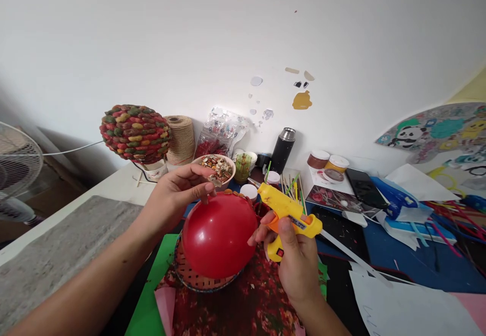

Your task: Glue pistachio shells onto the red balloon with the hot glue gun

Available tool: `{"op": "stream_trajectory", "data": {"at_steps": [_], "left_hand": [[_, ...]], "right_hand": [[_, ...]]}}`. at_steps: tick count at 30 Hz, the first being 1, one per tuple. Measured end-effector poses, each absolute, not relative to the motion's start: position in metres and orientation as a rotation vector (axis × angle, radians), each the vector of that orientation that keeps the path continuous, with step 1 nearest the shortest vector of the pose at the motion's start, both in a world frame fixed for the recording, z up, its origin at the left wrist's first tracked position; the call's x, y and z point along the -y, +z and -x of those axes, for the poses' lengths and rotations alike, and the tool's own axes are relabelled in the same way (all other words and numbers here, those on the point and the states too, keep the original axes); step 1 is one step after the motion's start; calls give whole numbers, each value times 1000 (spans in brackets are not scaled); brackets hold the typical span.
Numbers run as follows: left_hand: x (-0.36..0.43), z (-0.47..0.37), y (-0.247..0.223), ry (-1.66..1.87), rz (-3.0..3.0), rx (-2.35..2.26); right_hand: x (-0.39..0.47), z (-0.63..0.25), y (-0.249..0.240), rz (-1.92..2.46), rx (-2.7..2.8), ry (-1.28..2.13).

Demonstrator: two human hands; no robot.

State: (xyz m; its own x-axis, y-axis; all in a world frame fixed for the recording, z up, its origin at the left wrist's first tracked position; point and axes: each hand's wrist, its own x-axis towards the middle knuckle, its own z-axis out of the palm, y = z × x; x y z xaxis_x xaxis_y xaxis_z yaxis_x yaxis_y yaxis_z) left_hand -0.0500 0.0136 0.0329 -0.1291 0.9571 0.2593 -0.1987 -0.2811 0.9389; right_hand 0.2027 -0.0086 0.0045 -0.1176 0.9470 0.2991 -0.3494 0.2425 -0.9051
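Note:
Between thumb and fingertips, my left hand [186, 186] pinches a small pale brown flake [215, 179], perhaps a shell or seed piece. Wrapped round the handle of a yellow hot glue gun [283, 202] is my right hand [294, 255], the nozzle pointing up and left. A long translucent glue stick [351, 255] sticks out of the gun's back. A shiny red balloon [220, 237] rests in a woven basket [184, 267] between my hands, with small brown pieces along its far upper edge. Behind my left fingers stands a bowl of mixed chips and seeds [218, 166].
A ball of coloured clumps [134, 133] and a twine spool [180, 141] stand at back left. A black thermos [283, 151], paint jars [319, 159] and a phone [366, 189] line the wall. White paper [402, 303] lies at right, a fan [17, 169] at left.

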Motion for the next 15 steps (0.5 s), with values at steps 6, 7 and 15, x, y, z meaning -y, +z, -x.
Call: {"op": "stream_trajectory", "data": {"at_steps": [6, 7, 15], "left_hand": [[-11, 46, 31, 1528, -1071, -914], [-10, 46, 30, 1509, -1058, -894], [-3, 42, 31, 1357, -1055, -773]], "right_hand": [[12, -203, 0, 699, 1198, 1214], [13, -203, -1, 696, 1193, 1207], [14, -202, 2, 654, 1219, 1296]]}}
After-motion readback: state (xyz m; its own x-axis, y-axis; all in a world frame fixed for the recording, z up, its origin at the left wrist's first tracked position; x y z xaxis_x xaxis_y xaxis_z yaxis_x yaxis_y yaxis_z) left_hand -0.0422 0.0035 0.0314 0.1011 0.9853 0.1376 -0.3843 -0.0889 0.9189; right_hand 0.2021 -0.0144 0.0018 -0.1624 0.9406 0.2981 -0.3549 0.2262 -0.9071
